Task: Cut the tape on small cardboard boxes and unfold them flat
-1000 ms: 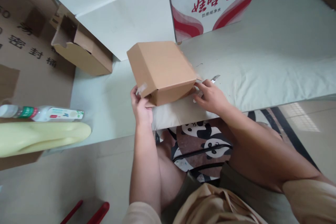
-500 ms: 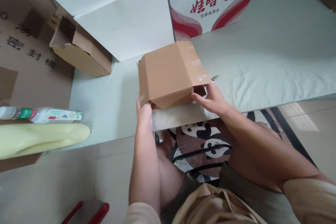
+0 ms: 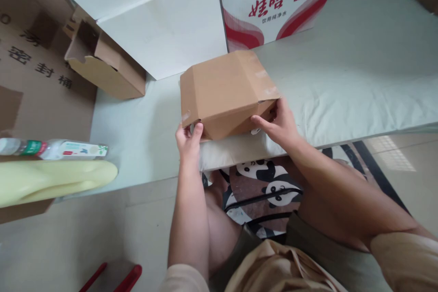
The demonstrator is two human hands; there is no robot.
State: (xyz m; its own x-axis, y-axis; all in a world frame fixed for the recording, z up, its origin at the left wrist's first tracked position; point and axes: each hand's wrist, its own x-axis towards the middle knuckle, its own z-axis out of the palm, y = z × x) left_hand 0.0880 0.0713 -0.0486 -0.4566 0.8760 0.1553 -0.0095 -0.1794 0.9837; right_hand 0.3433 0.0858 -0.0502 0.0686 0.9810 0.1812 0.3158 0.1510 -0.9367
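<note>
A small brown cardboard box (image 3: 224,89) with clear tape on its corners sits on the pale cloth-covered surface (image 3: 342,73) near its front edge. My left hand (image 3: 187,139) pinches the box's near left corner. My right hand (image 3: 278,123) grips the near right corner, fingers curled under the flap there. The box lies slightly tilted between both hands.
A white carton with red Chinese lettering (image 3: 273,0) and a plain white box (image 3: 160,23) stand behind. An open brown box (image 3: 102,66) lies at the left. A plastic bottle (image 3: 51,149) rests on a yellow object (image 3: 54,180). Red handles (image 3: 116,276) lie on the floor.
The box has been turned round on the surface and both hands shifted to its near corners; a metal tool seen beside my right hand earlier is now hidden.
</note>
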